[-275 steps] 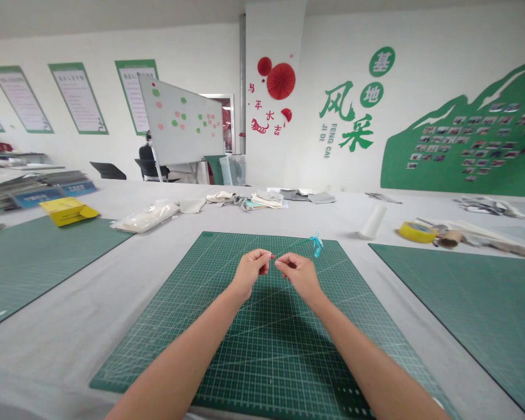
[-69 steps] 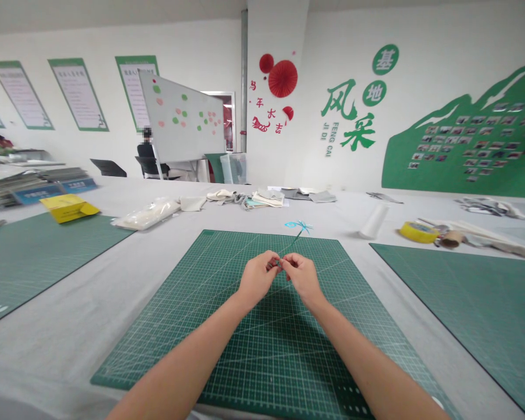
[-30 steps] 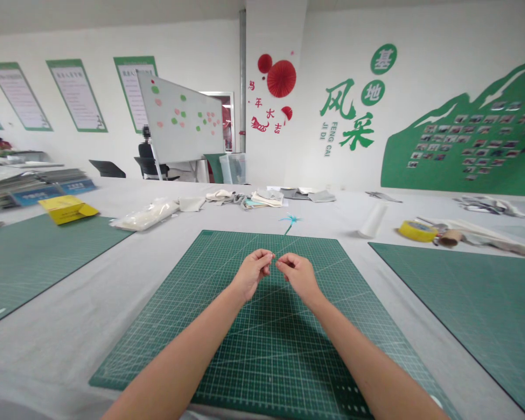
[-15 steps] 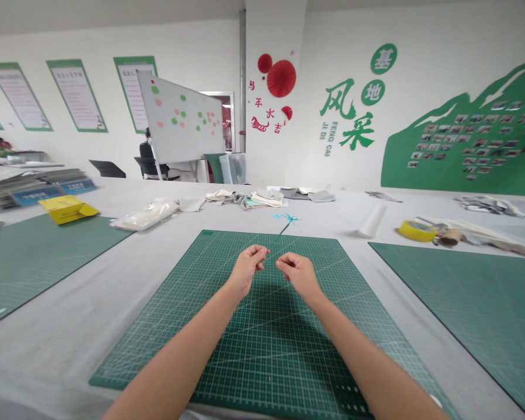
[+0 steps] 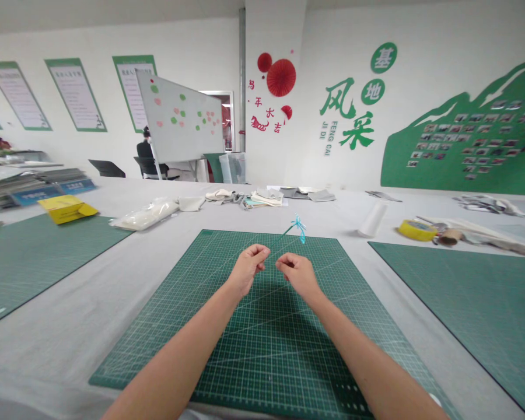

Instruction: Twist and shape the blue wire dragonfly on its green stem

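The bright-blue, wiry-petalled flower (image 5: 299, 223) tilts on its thin green stem (image 5: 284, 234) above the gridded green mat (image 5: 266, 350), pinched by the left hand (image 5: 248, 268). The right hand's (image 5: 299, 273) fingertips close together; on what, I can't tell. A loosened left pinch could drop it. Moments ago, the bloom sat further left.

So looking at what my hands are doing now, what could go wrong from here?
The left hand seems to pinch the green stem near its lower end, with the blue flower out at the far tip, so it might swing or bend. The right hand is pinched too; anything thin in it, too small to tell, could slip. A dropped stem might blend into the green mat.
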### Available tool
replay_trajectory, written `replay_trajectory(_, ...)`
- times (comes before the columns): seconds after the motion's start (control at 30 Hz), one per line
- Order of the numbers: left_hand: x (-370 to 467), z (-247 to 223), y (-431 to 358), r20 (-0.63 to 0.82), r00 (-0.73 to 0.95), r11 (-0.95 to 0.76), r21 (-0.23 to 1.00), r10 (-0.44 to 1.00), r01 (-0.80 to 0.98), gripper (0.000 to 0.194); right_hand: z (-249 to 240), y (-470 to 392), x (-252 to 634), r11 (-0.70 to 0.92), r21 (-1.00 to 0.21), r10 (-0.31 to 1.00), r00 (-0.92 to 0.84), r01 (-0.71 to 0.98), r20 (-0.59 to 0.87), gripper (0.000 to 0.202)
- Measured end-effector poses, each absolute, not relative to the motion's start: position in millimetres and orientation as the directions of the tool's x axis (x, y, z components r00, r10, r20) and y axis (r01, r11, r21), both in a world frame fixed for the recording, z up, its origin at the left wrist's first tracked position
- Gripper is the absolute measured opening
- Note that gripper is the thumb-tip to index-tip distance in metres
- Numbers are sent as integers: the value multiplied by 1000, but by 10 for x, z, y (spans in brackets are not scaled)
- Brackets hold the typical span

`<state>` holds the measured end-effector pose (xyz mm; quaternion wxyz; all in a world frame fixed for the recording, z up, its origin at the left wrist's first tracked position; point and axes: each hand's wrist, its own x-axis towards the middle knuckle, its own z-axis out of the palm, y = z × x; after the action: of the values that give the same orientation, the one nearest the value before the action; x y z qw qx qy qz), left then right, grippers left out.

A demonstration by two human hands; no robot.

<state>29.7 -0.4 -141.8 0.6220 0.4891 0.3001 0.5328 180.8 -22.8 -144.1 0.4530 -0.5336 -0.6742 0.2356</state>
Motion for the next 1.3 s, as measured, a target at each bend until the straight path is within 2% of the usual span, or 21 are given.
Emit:
replay_trajectory(0.57,279,-1406,-20,139,277,-46,948,951,-316,23,-1503,-189,1853,338,-710,921,-60,618,386,16)
replay_trajectory(0.97,281,-1349,-48,133,330,-13,940,935,-342,22,-1522,-175,1881,371,-609,890,-80,701,449,15)
replay_trajectory(1.3,278,-1351,-43,136,302,-38,950,943,-309,24,-1506,-180,1911,339,-550,892,-74,764,446,16)
